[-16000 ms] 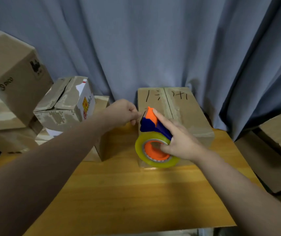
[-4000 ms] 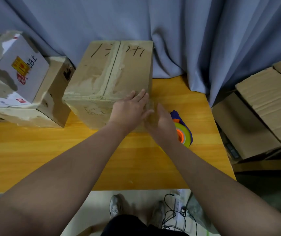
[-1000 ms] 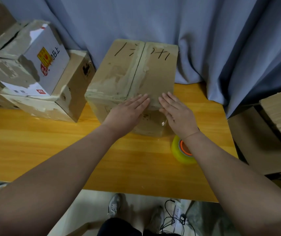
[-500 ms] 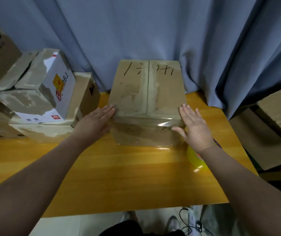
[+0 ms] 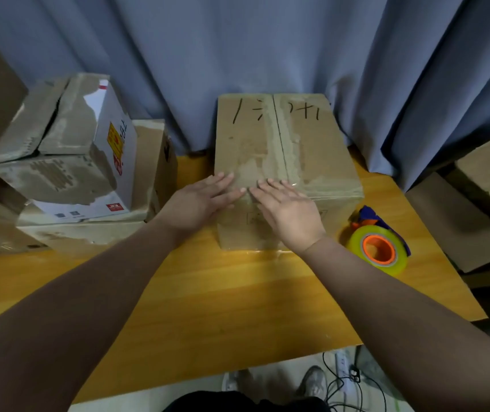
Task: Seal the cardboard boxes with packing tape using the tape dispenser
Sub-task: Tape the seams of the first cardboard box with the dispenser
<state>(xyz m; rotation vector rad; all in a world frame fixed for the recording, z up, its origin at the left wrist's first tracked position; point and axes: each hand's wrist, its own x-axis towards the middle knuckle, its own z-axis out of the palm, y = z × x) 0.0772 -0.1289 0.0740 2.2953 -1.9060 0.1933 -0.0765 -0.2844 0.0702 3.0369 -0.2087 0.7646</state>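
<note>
Pressing one box [image 5: 312, 150], my left hand [image 5: 199, 203] and right hand [image 5: 288, 212] lie flat, grasping nothing. One dispenser [image 5: 379, 248] sits near the right table [image 5: 238, 292] edge.

A: How many views?
B: Just 1, worn on the head, facing forward and down at the cardboard box [image 5: 312, 150] on the wooden table [image 5: 238, 307].
A: How near?
B: Close; the box fills the middle, and the curtain [image 5: 267, 49] closes the background. The edges bend, probably from the wide lens.
</note>
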